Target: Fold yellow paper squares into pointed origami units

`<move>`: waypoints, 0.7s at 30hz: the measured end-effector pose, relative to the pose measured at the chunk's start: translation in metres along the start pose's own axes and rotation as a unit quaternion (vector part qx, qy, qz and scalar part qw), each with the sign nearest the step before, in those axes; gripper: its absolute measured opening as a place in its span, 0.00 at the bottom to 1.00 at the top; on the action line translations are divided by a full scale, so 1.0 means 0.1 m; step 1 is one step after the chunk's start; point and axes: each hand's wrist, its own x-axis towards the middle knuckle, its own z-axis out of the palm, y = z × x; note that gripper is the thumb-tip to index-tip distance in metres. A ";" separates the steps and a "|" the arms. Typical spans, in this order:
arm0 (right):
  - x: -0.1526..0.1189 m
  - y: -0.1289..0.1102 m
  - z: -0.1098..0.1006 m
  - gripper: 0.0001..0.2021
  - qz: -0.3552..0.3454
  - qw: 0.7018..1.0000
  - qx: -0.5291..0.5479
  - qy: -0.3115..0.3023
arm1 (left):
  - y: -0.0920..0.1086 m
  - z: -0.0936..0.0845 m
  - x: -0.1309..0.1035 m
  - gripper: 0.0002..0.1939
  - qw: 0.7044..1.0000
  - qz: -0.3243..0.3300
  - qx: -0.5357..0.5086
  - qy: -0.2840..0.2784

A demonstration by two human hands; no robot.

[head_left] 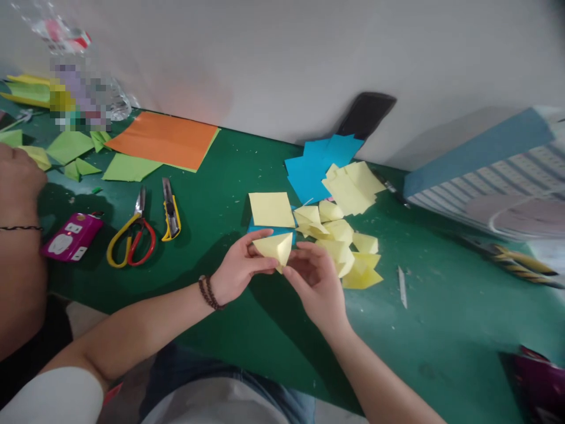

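Observation:
A folded piece of pale yellow paper [274, 246] is held up over the front of the table. My left hand [241, 264] pinches its left side between thumb and fingers, a beaded bracelet on the wrist. On the other side, the thumb and fingers of my right hand [316, 284] close on its lower right corner. Just behind lies a stack of pale yellow paper squares [271, 209], with blue paper [265, 229] partly under it. Several folded yellow paper pieces [338, 232] are heaped beyond my right hand, which hides some of them.
Scissors [131, 238], a utility knife [170, 212] and a purple case [74, 237] lie left, near another person's arm [20, 235]. Orange paper [163, 140], blue sheets [320, 165], a phone [367, 113] and a plastic bottle stand along the wall. Pliers [507, 254] and a blade [402, 287] lie right.

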 end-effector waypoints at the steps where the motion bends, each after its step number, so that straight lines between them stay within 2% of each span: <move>1: -0.01 -0.02 -0.01 0.23 -0.027 0.999 -0.029 -0.001 | 0.00 0.00 0.00 0.33 1.000 -0.002 0.007 -0.004; 4: -0.02 -0.08 -0.05 0.21 -0.071 0.992 -0.103 -0.012 | 0.00 0.00 -0.01 0.33 1.000 -0.005 0.019 -0.018; 7: -0.04 -0.14 -0.09 0.16 -0.110 0.980 -0.166 -0.011 | -0.01 0.01 0.00 0.31 0.999 0.019 0.018 -0.032; 12: -0.08 -0.19 -0.11 0.17 -0.201 0.947 -0.250 0.007 | -0.08 0.01 0.02 0.28 0.997 0.047 0.037 -0.049; 14: -0.07 -0.23 -0.14 0.16 -0.201 0.947 -0.249 0.002 | -0.10 -0.02 0.02 0.30 0.995 0.048 0.052 -0.067; 16: -0.02 -0.29 -0.24 0.15 -0.173 0.960 -0.221 0.013 | -0.08 -0.05 0.02 0.35 0.990 0.057 0.086 -0.097; 17: 0.02 -0.32 -0.32 0.15 -0.154 0.967 -0.200 0.030 | -0.05 -0.06 0.02 0.36 0.985 0.073 0.117 -0.108; 19: 0.14 -0.38 -0.55 0.16 -0.127 0.975 -0.150 0.105 | 0.06 -0.06 0.01 0.32 0.961 0.137 0.213 -0.113; 21: 0.27 -0.39 -0.81 0.19 -0.091 0.979 -0.086 0.161 | 0.21 0.00 0.03 0.20 0.904 0.222 0.354 -0.089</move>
